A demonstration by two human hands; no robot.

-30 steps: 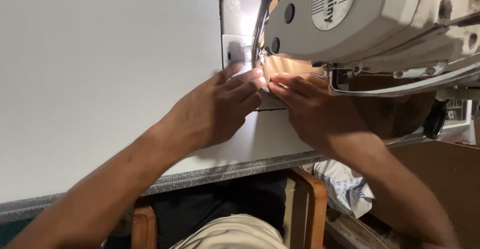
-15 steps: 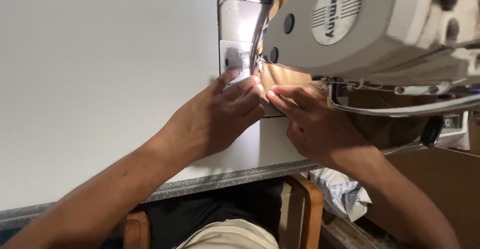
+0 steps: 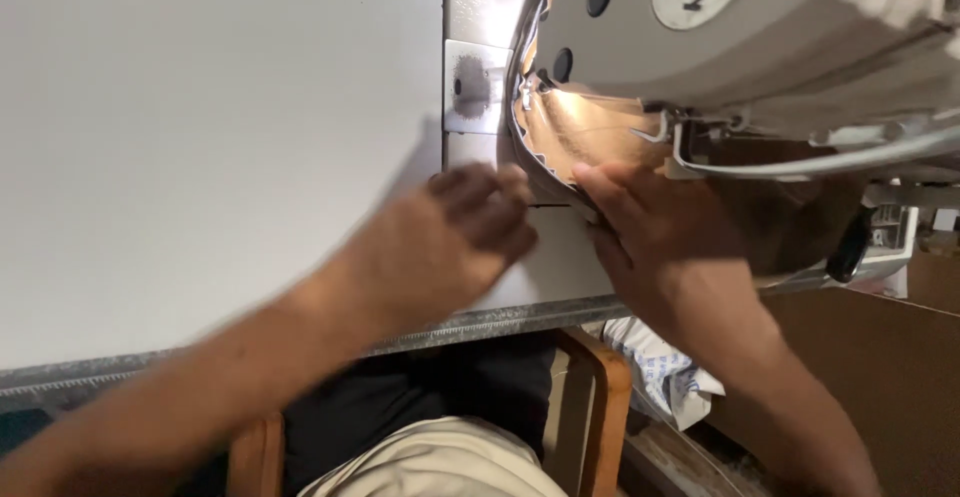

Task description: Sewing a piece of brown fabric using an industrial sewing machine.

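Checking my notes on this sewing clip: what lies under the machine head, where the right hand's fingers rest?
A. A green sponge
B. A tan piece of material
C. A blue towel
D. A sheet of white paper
B: the right hand rests its fingers on the lit tan material under the sewing machine.

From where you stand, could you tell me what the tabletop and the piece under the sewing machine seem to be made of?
Tabletop: probably smooth white laminate, with a matte, even sheen and a grey edge strip. Tan piece: looks like thin leather or stiff fabric, since it curves and creases under the lamp; I cannot tell which.
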